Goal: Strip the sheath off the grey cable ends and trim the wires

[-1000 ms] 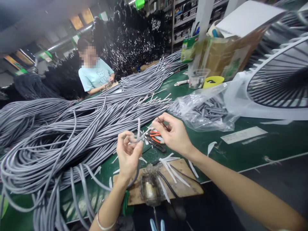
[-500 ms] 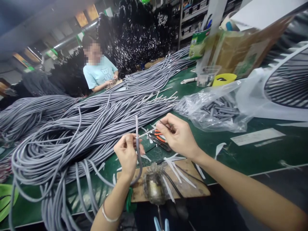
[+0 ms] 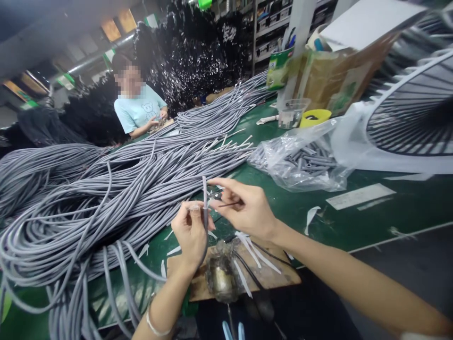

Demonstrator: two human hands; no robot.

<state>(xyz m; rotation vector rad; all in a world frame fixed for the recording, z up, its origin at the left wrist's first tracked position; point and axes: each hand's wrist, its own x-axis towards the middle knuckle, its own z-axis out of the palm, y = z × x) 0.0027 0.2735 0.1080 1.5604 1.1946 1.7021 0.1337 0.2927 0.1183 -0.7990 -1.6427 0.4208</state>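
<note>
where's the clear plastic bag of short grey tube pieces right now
In the head view, the clear plastic bag of short grey tube pieces lies on the green table, right of centre, beyond the right hand and before the yellow cup.

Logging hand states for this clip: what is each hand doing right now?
Left hand: closed, pinching the upright grey cable.
Right hand: closed, fingers pinching a thin dark wire near the cable's end.

Grey cables, green table, yellow cup.

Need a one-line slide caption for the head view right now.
Left hand holds a grey cable upright; right hand pinches a thin dark wire beside it, over a green table.
</note>
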